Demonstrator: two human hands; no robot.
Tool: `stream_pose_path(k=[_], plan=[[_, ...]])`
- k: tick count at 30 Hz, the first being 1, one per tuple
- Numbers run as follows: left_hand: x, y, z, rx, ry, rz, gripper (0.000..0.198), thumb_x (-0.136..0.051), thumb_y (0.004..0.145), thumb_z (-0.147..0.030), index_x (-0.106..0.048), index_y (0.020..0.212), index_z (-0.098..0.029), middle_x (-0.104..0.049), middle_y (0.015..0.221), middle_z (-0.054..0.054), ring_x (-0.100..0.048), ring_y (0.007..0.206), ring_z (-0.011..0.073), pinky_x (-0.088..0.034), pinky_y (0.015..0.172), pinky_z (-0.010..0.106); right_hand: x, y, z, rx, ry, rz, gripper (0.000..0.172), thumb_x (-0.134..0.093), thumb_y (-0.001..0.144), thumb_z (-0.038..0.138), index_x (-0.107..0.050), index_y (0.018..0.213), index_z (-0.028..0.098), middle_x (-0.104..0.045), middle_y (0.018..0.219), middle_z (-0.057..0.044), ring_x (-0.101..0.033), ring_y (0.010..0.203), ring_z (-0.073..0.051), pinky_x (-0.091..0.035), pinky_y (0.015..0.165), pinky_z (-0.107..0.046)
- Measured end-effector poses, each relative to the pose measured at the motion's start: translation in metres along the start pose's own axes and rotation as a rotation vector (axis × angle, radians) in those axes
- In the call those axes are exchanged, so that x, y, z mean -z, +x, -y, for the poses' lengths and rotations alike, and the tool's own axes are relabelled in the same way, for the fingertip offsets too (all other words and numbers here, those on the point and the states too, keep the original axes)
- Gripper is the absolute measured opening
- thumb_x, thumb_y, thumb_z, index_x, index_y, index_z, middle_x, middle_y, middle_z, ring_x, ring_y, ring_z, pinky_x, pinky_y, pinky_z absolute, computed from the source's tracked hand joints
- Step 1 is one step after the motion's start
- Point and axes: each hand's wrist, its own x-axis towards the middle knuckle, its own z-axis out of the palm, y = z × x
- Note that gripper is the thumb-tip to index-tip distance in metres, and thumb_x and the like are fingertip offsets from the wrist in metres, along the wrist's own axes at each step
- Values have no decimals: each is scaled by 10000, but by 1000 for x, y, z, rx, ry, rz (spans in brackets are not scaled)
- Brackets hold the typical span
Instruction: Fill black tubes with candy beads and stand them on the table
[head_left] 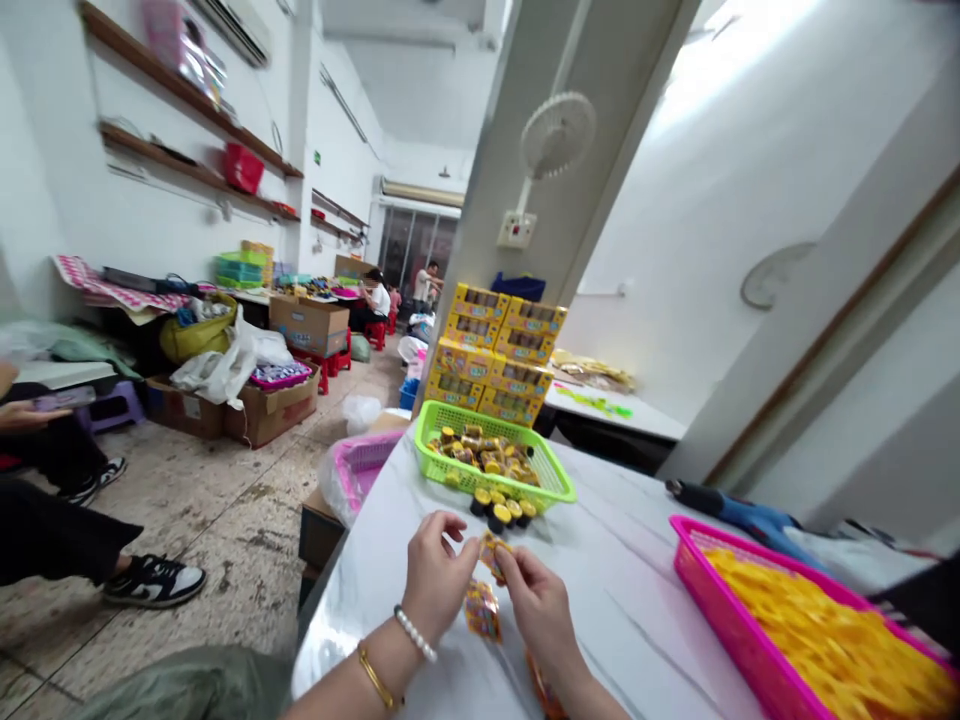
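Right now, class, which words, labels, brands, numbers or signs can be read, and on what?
No text is legible.
Stacked yellow boxes: print too blurred.
Cardboard carton: blue marking too blurred.
Green wall sign: too small.
Orange piece in the right hand: too blurred to tell.

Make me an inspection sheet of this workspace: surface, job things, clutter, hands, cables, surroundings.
Surface: white marbled table.
Job things: small printed piece in hand; another printed piece nearby; yellow-topped containers by the green basket.
Clutter: pink basket of yellow pieces; blue tool beyond.
Hands: right hand pinches the piece; left hand close, grip unclear.
Cables: nothing seen on the table.
Surroundings: stacked yellow boxes, fan, seated person.
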Motion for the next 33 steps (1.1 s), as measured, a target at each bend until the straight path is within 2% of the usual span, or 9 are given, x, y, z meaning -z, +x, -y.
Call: stream_pose_path(k=[3,7,14,17,21,24,28,30,33], plan=[[-4,0,3,-21,-56,40,85,-709,749,-237,-681,741,-157,-659,731,17,-568,672,143,-416,646,253,-1,2,1,98,-74,19,563,-563,860,680,-610,621,172,-556,595,-27,-538,594,-169,-444,563,-260],[-8,-2,6,-46,-54,41,163,-729,732,-227,-685,588,-164,-628,635,18,-561,660,148,-395,657,266,2,5,11,252,-203,0,551,-544,896,638,-631,613,173,-574,581,-33,-545,560,-158,-438,531,-242],[-4,4,5,57,-166,49,112,-752,685,-264,-778,628,-171,-698,685,48,-629,707,181,-444,692,280,9,3,26,483,-393,-11,534,-529,940,580,-613,590,186,-540,540,-10,-511,489,-130,-406,488,-228],[-6,10,10,187,-320,155,147,-776,650,-287,-797,681,-145,-724,674,55,-634,688,186,-443,650,271,12,-2,25,444,-407,42,479,-541,947,559,-666,667,191,-589,592,-18,-553,528,-142,-446,522,-231],[-5,13,14,340,-414,301,171,-788,604,-265,-788,700,-124,-635,554,1,-514,550,126,-378,559,251,14,-7,30,372,-380,67,428,-555,940,556,-715,777,194,-679,716,-45,-630,635,-172,-501,608,-246],[0,10,16,329,-346,325,166,-807,591,-275,-750,618,-122,-516,480,-46,-454,555,102,-332,562,233,9,-11,41,334,-350,21,482,-535,927,608,-719,778,188,-691,732,-62,-632,655,-187,-504,632,-270],[5,10,14,287,-159,367,334,-812,616,-352,-633,439,-132,-310,394,-64,-371,526,95,-236,523,240,2,-9,50,229,-325,27,573,-491,915,677,-717,744,179,-698,746,-86,-645,707,-210,-503,673,-302],[7,11,13,324,-181,371,342,-771,670,-353,-632,443,-138,-341,392,-54,-387,511,99,-241,510,238,-1,-7,49,183,-309,62,602,-490,894,709,-720,740,174,-688,728,-87,-629,685,-209,-499,665,-313],[8,13,11,326,-263,322,216,-724,704,-300,-716,562,-137,-529,468,-19,-484,548,119,-314,527,230,-4,-3,45,68,-230,129,638,-534,826,763,-737,817,158,-663,671,-70,-579,588,-190,-471,572,-303]])
